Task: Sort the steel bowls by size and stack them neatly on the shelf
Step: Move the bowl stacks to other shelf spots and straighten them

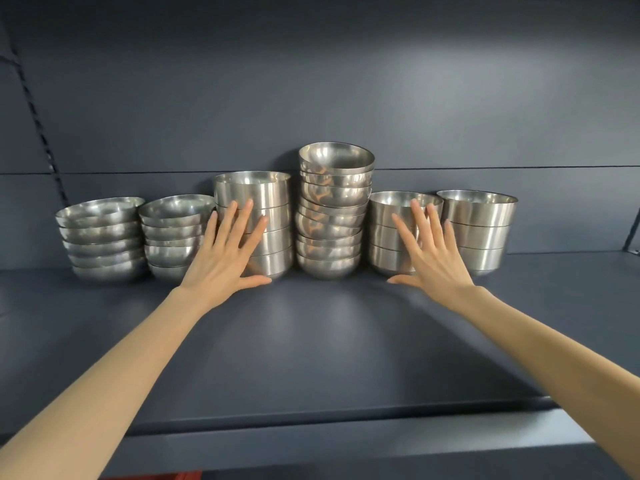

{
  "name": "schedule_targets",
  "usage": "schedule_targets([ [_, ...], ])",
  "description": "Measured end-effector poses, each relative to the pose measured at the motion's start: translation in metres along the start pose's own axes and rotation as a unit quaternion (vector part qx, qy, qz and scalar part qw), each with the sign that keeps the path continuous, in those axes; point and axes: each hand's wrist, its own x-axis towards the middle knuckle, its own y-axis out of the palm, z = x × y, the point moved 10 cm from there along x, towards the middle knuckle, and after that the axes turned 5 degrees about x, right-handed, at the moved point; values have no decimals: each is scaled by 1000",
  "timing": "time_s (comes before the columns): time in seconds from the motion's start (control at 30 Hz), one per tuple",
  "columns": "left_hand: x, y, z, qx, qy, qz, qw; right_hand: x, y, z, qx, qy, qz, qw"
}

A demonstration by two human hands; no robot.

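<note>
Six stacks of shiny steel bowls stand in a row at the back of the dark grey shelf (311, 341). Your left hand (227, 258) is spread wide and flat in front of the stack of tall straight-sided steel bowls (263, 216), third from the left. It holds nothing. Your right hand (429, 256) is also spread wide and holds nothing. It sits in front of the shorter stack of straight-sided steel bowls (391, 223), fifth from the left. You cannot tell if your fingers press on the steel or just float close to it.

Between your hands stands the tallest stack of round steel bowls (334, 209). This one looks like the risky one. Its bowls sit a bit crooked, with uneven gaps between them. If you push the stacks at its sides toward it, you may bump it, and the top bowl (337, 159) may slide off and clatter down.

Push low and slow. A push up high may tip a stack backward against the shelf's back wall (311, 81) or make the bowls slip apart. Steel is smooth, so it slides easily.

The two low stacks of wide round steel bowls (104, 237) at the far left lean a little too. The last stack of straight-sided steel bowls (481, 226) at the far right looks steady.
</note>
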Motion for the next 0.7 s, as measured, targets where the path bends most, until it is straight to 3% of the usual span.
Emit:
schedule_targets([
  [0.07,-7,-7,15,-36,-58,-14,998,-4,-6,-14,19,34,-10,999],
  [0.13,-19,-5,42,-80,-175,1,981,-11,-12,-37,60,107,-24,992],
  [0.23,-47,6,74,-159,-359,38,919,-29,-8,-72,141,266,-17,953],
  [0.33,-60,21,77,-244,-463,69,849,-42,0,-82,235,382,-6,894],
  [0.4,-63,27,76,-294,-504,70,809,-44,9,-81,310,434,-3,846],
  [0.5,-64,30,75,-321,-522,67,787,-46,22,-77,399,475,-5,784],
  [0.7,-57,33,64,-336,-528,80,776,-45,25,-75,413,482,8,772],
])
